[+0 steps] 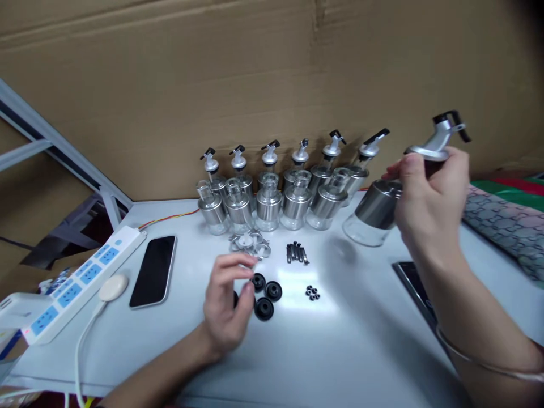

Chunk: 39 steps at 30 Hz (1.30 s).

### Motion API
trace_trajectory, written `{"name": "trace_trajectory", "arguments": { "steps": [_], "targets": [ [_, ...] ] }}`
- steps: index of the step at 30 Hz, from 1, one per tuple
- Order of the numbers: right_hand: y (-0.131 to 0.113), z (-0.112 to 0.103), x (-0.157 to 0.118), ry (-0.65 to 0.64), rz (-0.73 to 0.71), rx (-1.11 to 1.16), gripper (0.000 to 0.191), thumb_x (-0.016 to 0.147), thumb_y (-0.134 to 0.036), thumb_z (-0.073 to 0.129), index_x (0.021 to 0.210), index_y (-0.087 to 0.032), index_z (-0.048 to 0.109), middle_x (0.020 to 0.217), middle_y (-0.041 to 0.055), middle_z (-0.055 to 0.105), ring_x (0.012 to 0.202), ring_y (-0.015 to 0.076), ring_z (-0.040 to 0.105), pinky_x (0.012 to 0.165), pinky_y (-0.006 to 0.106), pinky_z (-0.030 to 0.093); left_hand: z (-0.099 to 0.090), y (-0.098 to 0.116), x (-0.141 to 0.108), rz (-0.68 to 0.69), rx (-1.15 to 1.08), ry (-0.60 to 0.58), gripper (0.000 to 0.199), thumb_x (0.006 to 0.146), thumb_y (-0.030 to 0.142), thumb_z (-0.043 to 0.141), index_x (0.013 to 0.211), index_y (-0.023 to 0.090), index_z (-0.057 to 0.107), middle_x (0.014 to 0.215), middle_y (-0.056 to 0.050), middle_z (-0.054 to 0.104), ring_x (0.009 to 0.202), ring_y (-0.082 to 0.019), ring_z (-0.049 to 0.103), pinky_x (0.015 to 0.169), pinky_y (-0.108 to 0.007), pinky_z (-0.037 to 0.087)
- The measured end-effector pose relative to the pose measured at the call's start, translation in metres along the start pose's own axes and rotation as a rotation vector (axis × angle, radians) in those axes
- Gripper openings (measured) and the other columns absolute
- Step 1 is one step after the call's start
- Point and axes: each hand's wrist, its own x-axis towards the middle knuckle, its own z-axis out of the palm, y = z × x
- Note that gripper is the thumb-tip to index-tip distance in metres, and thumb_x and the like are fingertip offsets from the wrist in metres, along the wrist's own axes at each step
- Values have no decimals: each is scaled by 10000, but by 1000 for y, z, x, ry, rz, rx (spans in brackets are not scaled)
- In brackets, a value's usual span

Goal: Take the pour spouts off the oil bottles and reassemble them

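Observation:
My right hand [433, 198] is wrapped round the neck of a glass oil bottle [378, 207] with a metal band and a silver pour spout [436, 141] on top. The bottle tilts at the right end of the bottle rows, and my fingers hide its neck. My left hand [229, 300] hovers over several black round stoppers [264, 309], thumb and fingers apart, holding nothing I can see. Just beyond its fingertips lies a pile of silver spout parts [249, 242]. Small black levers [296, 253] and little black rings [312, 293] lie to the right of it.
Bottles with spouts [270, 156] stand at the back, with several open-necked bottles [268, 201] in front. A phone [153, 272], a power strip [85, 283] and a white round charger [113, 288] lie left. Another dark device [414, 283] is partly under my right arm. Cardboard [255, 85] rises behind.

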Motion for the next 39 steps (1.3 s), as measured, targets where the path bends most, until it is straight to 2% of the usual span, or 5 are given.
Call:
{"name": "trace_trajectory", "arguments": {
  "steps": [3, 6, 10, 17, 39],
  "targets": [
    [-43, -13, -21, -316, 314, 291, 245, 825, -436, 576, 845, -192, 558, 769, 11, 590, 674, 136, 563, 661, 318, 478, 13, 26, -7, -256, -269, -313, 446, 857, 50, 474, 1256, 247, 446, 1200, -77, 554, 1173, -186, 513, 1014, -366, 432],
    [-73, -16, -52, -753, 683, 621, 352, 762, -496, 653, 917, -182, 614, 758, 10, 619, 664, 125, 582, 630, 274, 493, 27, 39, -10, -600, -512, -404, 659, 844, 147, 595, 1391, 329, 275, 1469, -64, 340, 1373, -202, 314, 1143, -393, 261],
    [-80, -12, -86, -985, 879, 877, 356, 759, -500, 679, 935, -195, 632, 757, -9, 619, 683, 90, 584, 642, 203, 490, 40, 34, -15, -1054, -884, -510, 728, 626, 352, 821, 1243, 172, 480, 1265, -142, 532, 1181, -267, 517, 1036, -431, 372],
    [-58, -4, -109, -859, 1065, 869, 394, 712, -428, 746, 1039, -225, 658, 910, 15, 687, 763, 110, 646, 704, 204, 508, 42, 18, -34, -1340, -965, -634, 618, 502, 435, 860, 971, 95, 645, 915, -82, 613, 826, -159, 564, 820, -317, 437],
    [-63, 0, -124, -732, 1114, 985, 290, 771, -426, 667, 955, -203, 654, 736, 4, 612, 563, 94, 582, 506, 191, 472, 45, 0, -28, -1345, -1241, -859, 478, 461, 248, 847, 880, 148, 641, 827, -20, 645, 773, -168, 621, 855, -392, 487]
  ]
}}
